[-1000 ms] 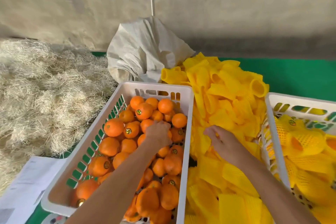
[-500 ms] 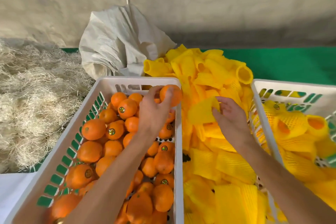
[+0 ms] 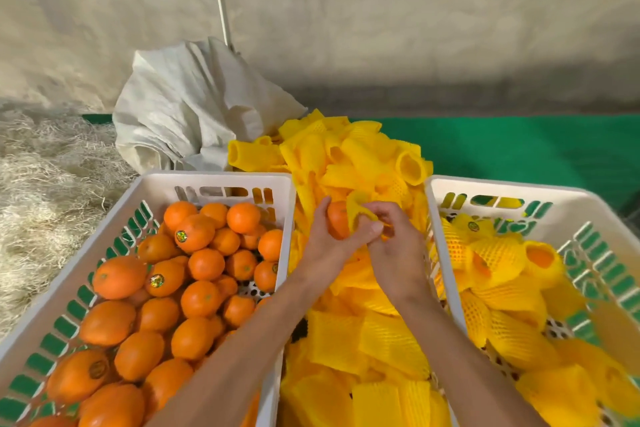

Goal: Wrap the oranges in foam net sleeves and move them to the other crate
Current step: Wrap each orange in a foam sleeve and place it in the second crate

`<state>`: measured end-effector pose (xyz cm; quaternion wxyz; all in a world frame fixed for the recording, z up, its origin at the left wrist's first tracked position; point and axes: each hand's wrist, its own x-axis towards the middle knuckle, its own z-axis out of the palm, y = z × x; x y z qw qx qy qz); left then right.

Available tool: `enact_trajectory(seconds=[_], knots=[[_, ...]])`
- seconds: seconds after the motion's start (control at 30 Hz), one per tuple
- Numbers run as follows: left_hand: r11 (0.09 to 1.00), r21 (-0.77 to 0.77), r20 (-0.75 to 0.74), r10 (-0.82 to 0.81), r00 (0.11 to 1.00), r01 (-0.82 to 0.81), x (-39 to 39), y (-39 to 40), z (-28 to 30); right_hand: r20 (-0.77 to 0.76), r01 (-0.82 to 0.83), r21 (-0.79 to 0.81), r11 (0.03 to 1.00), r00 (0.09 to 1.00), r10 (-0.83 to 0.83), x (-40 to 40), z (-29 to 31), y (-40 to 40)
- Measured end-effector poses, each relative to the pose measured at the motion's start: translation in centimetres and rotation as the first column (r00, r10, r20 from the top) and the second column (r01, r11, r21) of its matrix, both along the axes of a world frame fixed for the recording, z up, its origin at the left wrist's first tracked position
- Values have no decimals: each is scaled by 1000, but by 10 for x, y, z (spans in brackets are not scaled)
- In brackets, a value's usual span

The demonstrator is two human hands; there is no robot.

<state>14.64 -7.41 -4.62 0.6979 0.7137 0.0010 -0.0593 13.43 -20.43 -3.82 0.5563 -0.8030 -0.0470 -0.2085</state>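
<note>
**Orange and sleeve met between the two crates**

The left hand (image 3: pixel 332 239) gripped one orange (image 3: pixel 337 220), fingers curled round its left side and thumb stretched across toward the other hand. The right hand (image 3: pixel 391 243) pinched a yellow foam net sleeve (image 3: pixel 360 210) against the orange's right side, the foam bunched over the fruit; how far the sleeve covered the orange could not be told. Both hands were together, touching at the thumbs, above the pile of loose sleeves (image 3: pixel 356 333) that filled the gap between the crates.

The left crate (image 3: pixel 214 180), white with green slots, held a heap of bare oranges (image 3: pixel 194 291), several carrying small round stickers. The right crate (image 3: pixel 491 185), of the same make, held wrapped oranges (image 3: pixel 498 256) in yellow netting, orange peel showing at some open sleeve ends. The held orange sat over the pile, nearer the left crate's far right corner than the right crate.

Behind the left crate lay a crumpled white sack (image 3: pixel 194 107), with a thin white pole (image 3: pixel 220 0) rising above it. Pale straw (image 3: pixel 45 177) covered the ground at the left, and a green mat (image 3: pixel 519 146) stretched behind the right crate before a rough grey wall (image 3: pixel 381 10).
</note>
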Motion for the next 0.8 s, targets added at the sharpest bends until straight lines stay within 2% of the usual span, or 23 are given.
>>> enact_trajectory(seconds=[0.1, 0.2, 0.23, 0.3, 0.33, 0.37, 0.4, 0.47, 0.57, 0.67, 0.8], knots=[[997, -73, -65, 9, 998, -14, 9, 3, -1, -25, -21, 108, 994, 999, 23, 2, 4, -2], [983, -181, -34, -8, 999, 1, 14, 1, -2, -162, -29, 397, 918, 982, 101, 9, 4, -7], [978, -207, -15, -14, 1000, 10, 13, 0, -1, -225, -24, 540, 841, 959, 171, 11, 3, -7], [952, -305, -24, -14, 1000, 6, 13, -1, 1, -279, 25, 809, 588, 896, 346, 15, 3, -7], [933, -360, -42, -20, 999, 3, 14, -2, 3, -281, 66, 879, 472, 873, 399, 17, 4, -8], [916, -402, -59, -25, 998, -1, 14, -2, 4, -286, 102, 912, 397, 853, 437, 19, 6, -9], [909, -417, -70, -27, 997, -5, 13, -3, 7, -298, 125, 923, 363, 830, 471, 19, 8, -10], [907, -420, -83, -51, 995, 12, 12, -2, 9, -343, 146, 914, 379, 778, 527, 19, 11, -13], [881, -473, -197, -113, 974, 6, 9, 1, 9, -401, 149, 883, 445, 733, 550, 20, 14, -22], [854, -521, -327, -195, 925, -4, 7, 3, 11, -405, 115, 873, 474, 712, 573, 22, 19, -28], [822, -567, -353, -299, 886, 52, 7, 5, 14, -409, 128, 868, 479, 731, 546, 23, 14, -32]])
